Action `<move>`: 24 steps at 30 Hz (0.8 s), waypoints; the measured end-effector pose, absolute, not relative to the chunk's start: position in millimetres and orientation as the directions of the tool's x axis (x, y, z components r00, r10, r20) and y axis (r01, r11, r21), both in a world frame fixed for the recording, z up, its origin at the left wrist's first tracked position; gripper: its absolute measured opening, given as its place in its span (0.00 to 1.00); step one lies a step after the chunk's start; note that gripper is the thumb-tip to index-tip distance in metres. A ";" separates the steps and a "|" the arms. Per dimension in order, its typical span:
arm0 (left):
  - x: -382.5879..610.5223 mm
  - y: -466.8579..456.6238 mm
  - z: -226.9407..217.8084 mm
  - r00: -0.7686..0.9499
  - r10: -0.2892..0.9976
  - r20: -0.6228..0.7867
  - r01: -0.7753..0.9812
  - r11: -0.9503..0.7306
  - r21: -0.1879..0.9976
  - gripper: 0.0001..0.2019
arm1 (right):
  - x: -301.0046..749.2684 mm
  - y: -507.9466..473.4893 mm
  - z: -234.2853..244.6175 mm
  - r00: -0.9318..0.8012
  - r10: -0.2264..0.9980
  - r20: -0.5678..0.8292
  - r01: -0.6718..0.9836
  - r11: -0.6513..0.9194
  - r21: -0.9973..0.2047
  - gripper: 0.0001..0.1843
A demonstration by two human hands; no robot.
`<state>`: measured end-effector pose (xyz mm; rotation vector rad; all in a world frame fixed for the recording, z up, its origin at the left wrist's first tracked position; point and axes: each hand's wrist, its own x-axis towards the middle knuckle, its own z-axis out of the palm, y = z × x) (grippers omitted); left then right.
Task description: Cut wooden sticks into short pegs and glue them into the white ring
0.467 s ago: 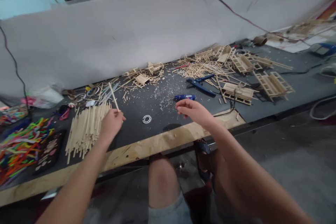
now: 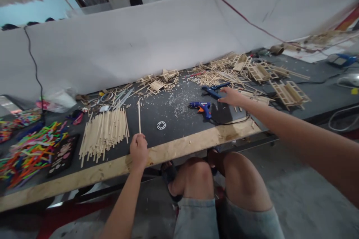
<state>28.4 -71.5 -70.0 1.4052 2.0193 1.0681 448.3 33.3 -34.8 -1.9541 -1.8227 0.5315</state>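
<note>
My left hand (image 2: 139,151) is closed around the lower end of a thin wooden stick (image 2: 139,115), which points away from me over the dark tabletop. Just left of it lies a thick bundle of wooden sticks (image 2: 105,134). My right hand (image 2: 232,96) is at the handles of a blue hand cutter (image 2: 211,91), fingers stretched out over them; whether they touch is unclear. Below the cutter rests a blue glue gun (image 2: 201,107) with an orange trigger. A white ring with holes (image 2: 161,125) lies between my hands.
Small stick-built models (image 2: 290,93) and loose sticks crowd the back and right. Colourful pipe cleaners (image 2: 30,153) and a dark tray (image 2: 64,155) are at the left. A white partition (image 2: 157,41) stands behind; a wooden strip (image 2: 179,150) edges the table.
My right hand has moved from beside the glue gun to the cutter handles. My left hand has come away from the bundle, nearer the front edge, with the stick in it.
</note>
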 end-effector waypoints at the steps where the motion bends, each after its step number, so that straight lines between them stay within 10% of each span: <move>1: 27.5 -71.5 -70.5 -0.391 0.918 0.063 0.539 0.173 0.825 0.08 | 455.2 41.9 -36.1 0.069 0.998 -0.013 0.865 -0.066 -0.498 0.34; 9: 27.2 -72.8 -70.3 -0.435 0.899 0.046 0.359 0.126 0.925 0.08 | 481.9 100.9 -50.1 -0.097 0.979 -0.177 0.949 0.038 -0.313 0.63; 24: 15.9 -70.9 -70.6 -0.574 0.817 -0.058 0.255 0.246 0.935 0.10 | 476.2 149.7 -43.1 -0.267 0.917 -0.296 0.964 0.254 -0.084 0.59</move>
